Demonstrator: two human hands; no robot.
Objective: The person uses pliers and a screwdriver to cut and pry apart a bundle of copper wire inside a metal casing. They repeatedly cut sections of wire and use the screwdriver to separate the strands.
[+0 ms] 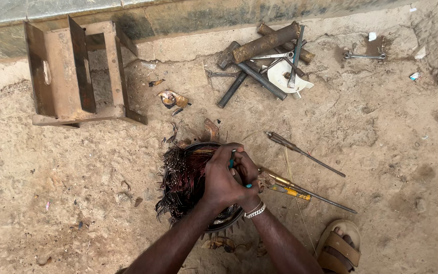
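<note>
Two bare hands meet at the centre of the head view, clasped together over a round motor stator (198, 187) that lies on sandy ground (77, 193). The left hand (221, 177) wraps over the top of the clasp, fingers curled tight. The right hand (247, 175), with a metal bracelet (255, 211) at its wrist, closes beneath and beside it. Both are shut around a slim tool with a blue-green handle (232, 163), of which only short bits show between the fingers; its working end is hidden. Directly under the grip sits the stator's dark ring, and to the left of the grip a thick bundle of dark reddish copper windings (176, 177) splays outward from the ring.

Just right of the grip lie a yellow-handled screwdriver (290, 192) and a long thin rod (325, 200), with a second screwdriver (302, 153) a little beyond them. Farther from the grip, toward the wall, rests a heap of rusty pipes and bars (262, 56) with a spanner (365, 56) to its right. Up and left of the grip stands a rusty metal frame (77, 71). Below and right of the grip, a foot in a tan sandal (338, 246) rests on the sand.
</note>
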